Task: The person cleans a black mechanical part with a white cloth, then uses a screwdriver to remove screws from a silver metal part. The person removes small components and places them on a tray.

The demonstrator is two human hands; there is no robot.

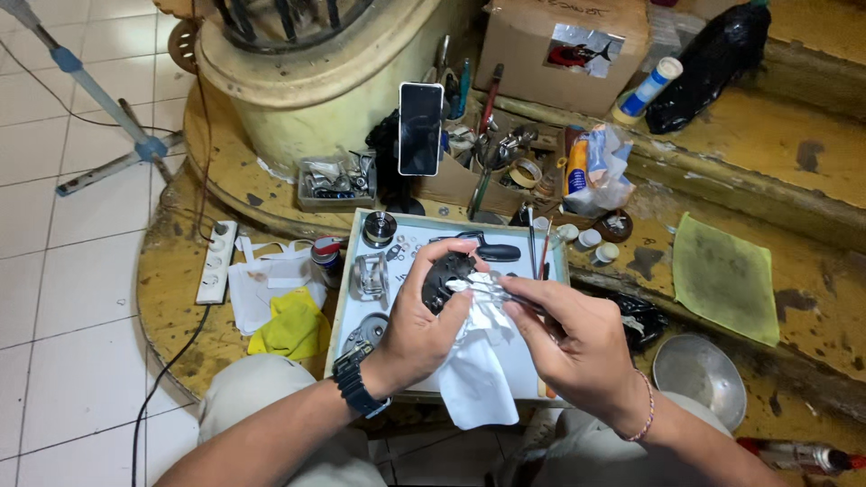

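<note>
My left hand (424, 320) grips a small black rounded mechanical part (446, 275) over a white tray (347, 271). A white tissue (478, 361) hangs down from under that part. My right hand (577, 338) pinches metal tweezers (492, 290), whose tips touch the black part with a bit of tissue. A black watch sits on my left wrist and a thin bracelet on my right. On the tray lie a silver spool frame (370, 275), a round metal piece (379, 227), small washers and a black handled tool (494, 252).
A phone (421, 128) stands upright behind the tray beside a box of tools (492, 153). A power strip (216, 261), yellow cloth (290, 326), spray can (327, 257), green cloth (726, 280), metal bowl (699, 374), cardboard box (564, 50) and large cream tub (307, 81) surround it.
</note>
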